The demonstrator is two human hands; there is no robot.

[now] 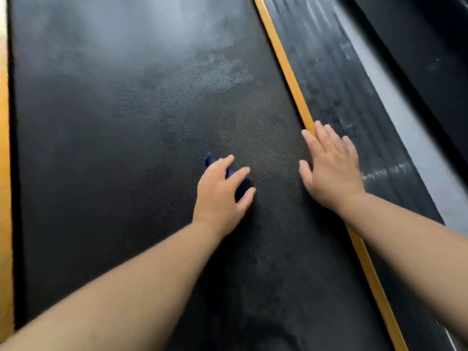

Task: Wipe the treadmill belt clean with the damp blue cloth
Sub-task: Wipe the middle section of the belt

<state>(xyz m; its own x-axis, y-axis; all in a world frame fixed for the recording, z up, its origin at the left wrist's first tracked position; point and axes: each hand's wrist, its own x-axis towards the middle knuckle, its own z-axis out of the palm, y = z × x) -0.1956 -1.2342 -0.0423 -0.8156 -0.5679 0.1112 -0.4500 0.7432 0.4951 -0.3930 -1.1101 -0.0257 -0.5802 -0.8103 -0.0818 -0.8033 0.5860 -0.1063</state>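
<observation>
The black textured treadmill belt [126, 122] fills most of the view, with pale dusty smears toward its far right part. My left hand [220, 196] presses down on the dark blue cloth [241, 189] at the belt's middle, fingers spread over it. Only small bits of the cloth show between and beyond the fingers. My right hand [329, 171] lies flat with straight fingers at the belt's right edge, across the yellow strip [283, 64].
A ribbed black side rail [336, 79] with whitish dust runs right of the yellow strip, with a grey band [405, 127] beyond it. Another yellow edge [3, 173] borders the belt on the far left.
</observation>
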